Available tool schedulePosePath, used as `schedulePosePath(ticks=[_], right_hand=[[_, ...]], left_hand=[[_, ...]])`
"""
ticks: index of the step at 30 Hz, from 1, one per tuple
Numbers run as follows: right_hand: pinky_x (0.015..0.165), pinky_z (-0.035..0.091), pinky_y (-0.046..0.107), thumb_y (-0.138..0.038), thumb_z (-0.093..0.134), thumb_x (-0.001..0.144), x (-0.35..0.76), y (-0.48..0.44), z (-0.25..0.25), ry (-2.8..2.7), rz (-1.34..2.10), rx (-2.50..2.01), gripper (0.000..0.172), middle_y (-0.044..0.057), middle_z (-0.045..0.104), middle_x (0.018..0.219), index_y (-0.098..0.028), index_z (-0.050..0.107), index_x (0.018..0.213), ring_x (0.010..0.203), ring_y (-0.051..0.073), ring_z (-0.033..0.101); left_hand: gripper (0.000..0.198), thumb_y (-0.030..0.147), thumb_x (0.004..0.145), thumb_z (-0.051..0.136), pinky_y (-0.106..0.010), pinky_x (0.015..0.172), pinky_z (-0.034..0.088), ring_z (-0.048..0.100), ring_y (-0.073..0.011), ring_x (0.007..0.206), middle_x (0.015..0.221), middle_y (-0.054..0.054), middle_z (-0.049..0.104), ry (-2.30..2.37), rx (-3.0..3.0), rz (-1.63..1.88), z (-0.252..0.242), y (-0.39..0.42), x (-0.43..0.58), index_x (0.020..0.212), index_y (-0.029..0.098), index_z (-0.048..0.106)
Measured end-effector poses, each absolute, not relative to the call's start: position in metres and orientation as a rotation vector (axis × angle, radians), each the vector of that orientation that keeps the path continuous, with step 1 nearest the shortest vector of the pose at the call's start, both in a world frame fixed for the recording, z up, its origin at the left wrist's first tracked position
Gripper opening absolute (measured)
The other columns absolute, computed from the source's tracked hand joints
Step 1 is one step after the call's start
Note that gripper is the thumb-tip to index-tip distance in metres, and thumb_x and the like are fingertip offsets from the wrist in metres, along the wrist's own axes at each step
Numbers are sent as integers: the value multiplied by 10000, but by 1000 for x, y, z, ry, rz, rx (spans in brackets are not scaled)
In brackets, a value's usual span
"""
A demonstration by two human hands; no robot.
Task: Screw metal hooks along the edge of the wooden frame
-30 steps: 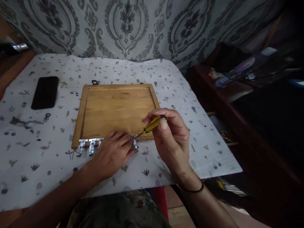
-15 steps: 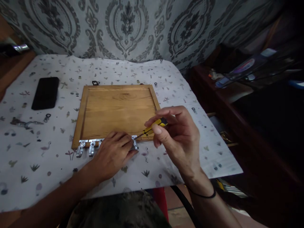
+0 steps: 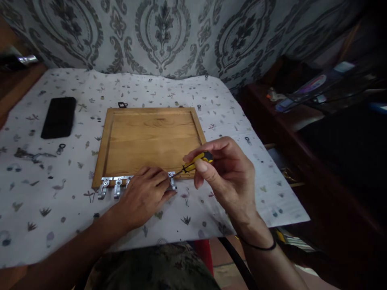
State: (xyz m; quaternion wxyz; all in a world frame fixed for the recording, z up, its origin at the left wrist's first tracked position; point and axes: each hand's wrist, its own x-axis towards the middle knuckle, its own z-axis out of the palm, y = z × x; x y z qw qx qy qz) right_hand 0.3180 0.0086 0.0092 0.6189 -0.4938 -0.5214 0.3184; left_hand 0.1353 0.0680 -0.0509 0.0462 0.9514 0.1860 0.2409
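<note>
Centrally, one row of silvery metal hooks, set along the near edge of one framed wooden panel. My left grip lies over the row; whether it pinches, I cannot tell. One yellow-and-black screwdriver, pinched in my right grip, tip at the row's right end. Panel flat on the cloth-covered worktop; one black phone, left. Patterned curtain behind.
</note>
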Motion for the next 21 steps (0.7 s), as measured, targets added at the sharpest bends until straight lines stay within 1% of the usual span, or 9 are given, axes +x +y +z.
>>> schedulePosePath(ticks=[2, 4, 6, 9, 12, 14, 16, 19, 21], right_hand=[[486, 551, 231, -417, 709, 935, 321, 7, 9, -1246, 736, -1160, 279, 17, 746, 910, -229, 676, 1139, 528, 81, 614], [536, 578, 254, -373, 651, 981, 323, 6, 9, -1288, 737, -1176, 275, 21, 747, 952, -244, 685, 1222, 537, 81, 629], [540, 580, 253, -324, 651, 983, 324, 5, 9, -1303, 732, -1169, 208, 16, 751, 979, -248, 719, 1165, 514, 70, 623], [456, 519, 207, -313, 739, 917, 321, 6, 8, -1281, 683, -1147, 135, 14, 755, 997, -236, 744, 1028, 496, 52, 581], [389, 435, 171, -322, 787, 873, 317, 9, 7, -1241, 656, -1142, 135, 10, 761, 927, -218, 728, 936, 482, 43, 524], [387, 432, 163, -324, 782, 879, 316, 10, 7, -1222, 678, -1128, 136, -5, 756, 871, -217, 705, 912, 459, 38, 503], [414, 471, 174, -326, 756, 903, 318, 10, 8, -1234, 705, -1124, 139, -13, 744, 866, -228, 706, 989, 461, 41, 516], [489, 539, 214, -313, 678, 964, 322, 8, 10, -1308, 716, -1145, 250, 0, 735, 942, -258, 698, 1207, 506, 56, 574], [514, 554, 222, -292, 654, 980, 324, 7, 11, -1342, 719, -1153, 249, 1, 732, 968, -268, 711, 1221, 515, 54, 594]], left_hand=[[210, 287, 1011, 604, -371, 797, 510, 675, -213, 867, 933, -48, 772, 571, 2902, 726, -51, 68, 135, 896, 158, 724], [198, 282, 1008, 608, -370, 800, 509, 676, -211, 873, 934, -43, 772, 570, 2905, 713, -50, 69, 135, 898, 162, 721], [196, 284, 1007, 610, -371, 803, 510, 676, -213, 880, 933, -42, 771, 564, 2910, 716, -51, 69, 135, 900, 162, 719], [205, 298, 1012, 603, -373, 804, 512, 676, -215, 881, 948, -43, 772, 571, 2911, 726, -52, 69, 135, 912, 161, 719], [215, 305, 1013, 602, -374, 788, 510, 673, -214, 862, 954, -44, 772, 580, 2914, 725, -53, 68, 135, 910, 158, 720], [213, 303, 1013, 602, -370, 785, 506, 672, -211, 860, 949, -44, 771, 575, 2921, 722, -52, 68, 135, 909, 160, 722], [206, 294, 1010, 605, -367, 797, 501, 671, -209, 871, 949, -43, 771, 576, 2931, 712, -51, 68, 135, 900, 165, 723], [206, 300, 997, 624, -375, 789, 487, 667, -217, 876, 938, -39, 771, 588, 2950, 699, -50, 68, 134, 870, 171, 721], [215, 328, 986, 641, -384, 775, 474, 662, -223, 864, 940, -38, 772, 604, 2972, 695, -50, 67, 134, 857, 175, 720]])
